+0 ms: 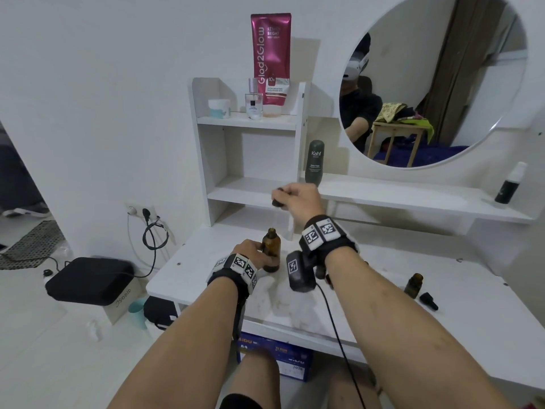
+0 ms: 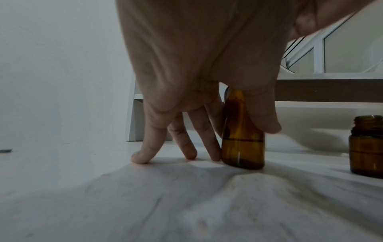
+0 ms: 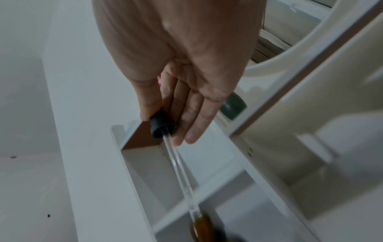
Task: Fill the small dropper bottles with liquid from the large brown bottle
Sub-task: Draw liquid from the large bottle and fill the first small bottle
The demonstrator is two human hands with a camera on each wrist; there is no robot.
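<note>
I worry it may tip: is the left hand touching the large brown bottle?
Touching. The left wrist view shows the left hand gripping the large brown bottle, thumb on one side, fingers against the other.

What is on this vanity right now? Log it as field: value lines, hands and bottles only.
left hand: grips the large brown bottle, upright on the white tabletop, neck uncapped
right hand: pinches the black cap of a glass dropper, raised above the large bottle, pipette pointing down toward its neck
small dropper bottle: upright, uncapped, off to the right
loose dropper cap: lying beside the small bottle
</note>
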